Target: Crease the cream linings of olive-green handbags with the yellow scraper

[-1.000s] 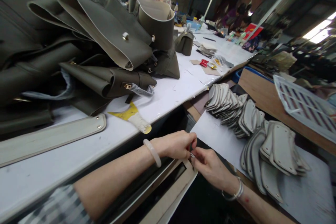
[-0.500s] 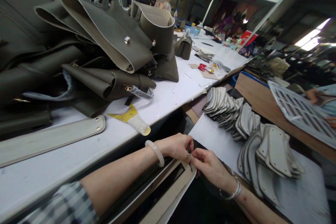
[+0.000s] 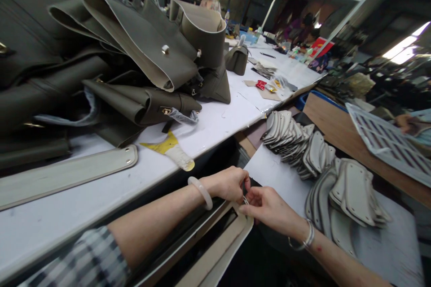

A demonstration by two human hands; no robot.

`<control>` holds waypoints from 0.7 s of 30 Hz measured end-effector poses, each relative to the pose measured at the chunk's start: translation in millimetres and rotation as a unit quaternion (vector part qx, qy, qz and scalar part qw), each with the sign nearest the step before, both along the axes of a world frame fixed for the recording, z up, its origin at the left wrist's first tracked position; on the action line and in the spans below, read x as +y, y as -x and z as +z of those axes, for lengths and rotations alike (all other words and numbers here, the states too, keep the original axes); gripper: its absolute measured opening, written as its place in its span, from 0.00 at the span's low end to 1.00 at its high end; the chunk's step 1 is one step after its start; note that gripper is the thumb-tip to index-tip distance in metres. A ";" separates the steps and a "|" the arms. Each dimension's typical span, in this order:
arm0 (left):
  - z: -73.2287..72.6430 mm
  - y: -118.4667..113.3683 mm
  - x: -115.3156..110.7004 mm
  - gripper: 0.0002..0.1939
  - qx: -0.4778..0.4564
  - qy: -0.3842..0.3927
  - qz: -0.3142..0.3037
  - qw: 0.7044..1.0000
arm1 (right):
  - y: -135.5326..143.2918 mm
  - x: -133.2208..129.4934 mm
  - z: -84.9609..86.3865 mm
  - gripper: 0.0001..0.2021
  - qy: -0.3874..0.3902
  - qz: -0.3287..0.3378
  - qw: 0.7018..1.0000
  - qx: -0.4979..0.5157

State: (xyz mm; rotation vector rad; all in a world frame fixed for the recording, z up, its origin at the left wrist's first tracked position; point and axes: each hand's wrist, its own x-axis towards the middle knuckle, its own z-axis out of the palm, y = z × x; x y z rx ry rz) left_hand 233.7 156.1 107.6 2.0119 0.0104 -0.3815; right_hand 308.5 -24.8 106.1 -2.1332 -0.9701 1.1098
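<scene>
My left hand (image 3: 233,184), with a pale bangle at the wrist, is closed at the far end of a long beige strip piece (image 3: 215,244). My right hand (image 3: 266,206), wearing a silver bracelet, pinches the rounded end of that piece from the other side. A small metallic item shows between the fingertips; its shape is too small to tell. What my left fingers hold is partly hidden. The long piece lies low in front of me, with a dark gap along its middle.
Dark olive bags (image 3: 141,45) are heaped on the white table (image 3: 222,125). A pale strap (image 3: 67,175) lies at its left edge. Stacked pale pieces (image 3: 353,193) rest on the right-hand surface. A masked person (image 3: 210,0) is far back; another person's hand (image 3: 404,122) is at right.
My right hand has shifted slightly left over the rounded end, its thumb now further across the piece. My left hand has risen a little. The view has shifted slightly.
</scene>
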 end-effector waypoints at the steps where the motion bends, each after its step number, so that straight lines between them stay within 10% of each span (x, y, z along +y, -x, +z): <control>1: -0.3 0.1 1.1 0.18 0.008 0.004 0.003 1.000 | -1.2 2.3 1.4 0.10 0.009 0.012 1.000 -0.011; 8: 7.5 37.5 26.0 0.36 0.050 0.079 0.037 0.995 | 3.3 6.3 6.3 0.11 0.012 0.070 0.995 -0.071; 14: 23.8 178.0 35.1 0.27 0.020 0.035 0.329 0.943 | 16.3 -2.4 -9.6 0.17 -0.071 0.024 0.985 -0.158; 18: 26.1 277.3 -1.6 0.19 0.055 -0.016 0.519 0.853 | 18.7 -2.5 -23.2 0.18 -0.070 -0.012 0.972 -0.222; 21: 23.6 311.0 -43.8 0.21 0.131 -0.010 0.544 0.829 | 19.2 0.7 -25.3 0.18 -0.041 -0.025 0.969 -0.242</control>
